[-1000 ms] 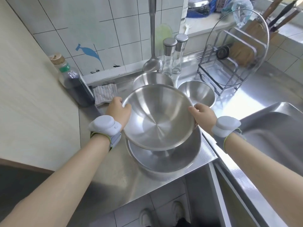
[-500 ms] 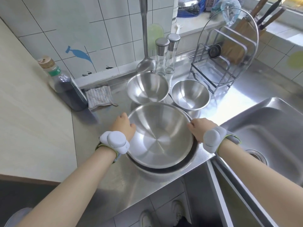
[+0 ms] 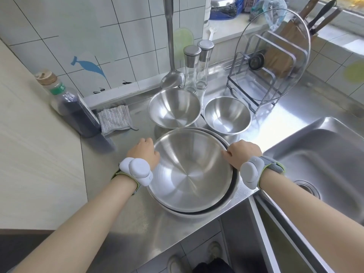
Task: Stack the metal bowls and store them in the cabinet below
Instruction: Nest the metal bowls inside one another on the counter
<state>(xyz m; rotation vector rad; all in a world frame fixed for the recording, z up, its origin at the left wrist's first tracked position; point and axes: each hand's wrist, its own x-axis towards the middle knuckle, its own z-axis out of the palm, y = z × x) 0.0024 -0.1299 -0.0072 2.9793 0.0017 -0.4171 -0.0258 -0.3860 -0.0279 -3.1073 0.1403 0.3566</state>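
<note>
A large metal bowl [image 3: 189, 170] sits nested inside an even larger metal bowl [image 3: 226, 205] near the front edge of the steel counter [image 3: 122, 213]. My left hand [image 3: 143, 152] grips the nested bowl's left rim and my right hand [image 3: 243, 152] grips its right rim. Behind the stack stand two smaller metal bowls side by side: a medium one [image 3: 174, 108] at the left and a smaller one [image 3: 227, 115] at the right. Both wrists carry grey bands.
A dark sauce bottle [image 3: 72, 107] and a folded cloth [image 3: 115, 119] lie at the back left. A ladle [image 3: 171, 77], two glass dispensers [image 3: 197, 64] and a rack with a glass lid [image 3: 271, 62] stand behind. The sink [image 3: 319, 160] is at the right.
The bowl held in both hands has come down from above the largest bowl and now rests nested in it. The view has tilted up, showing the two rear bowls.
</note>
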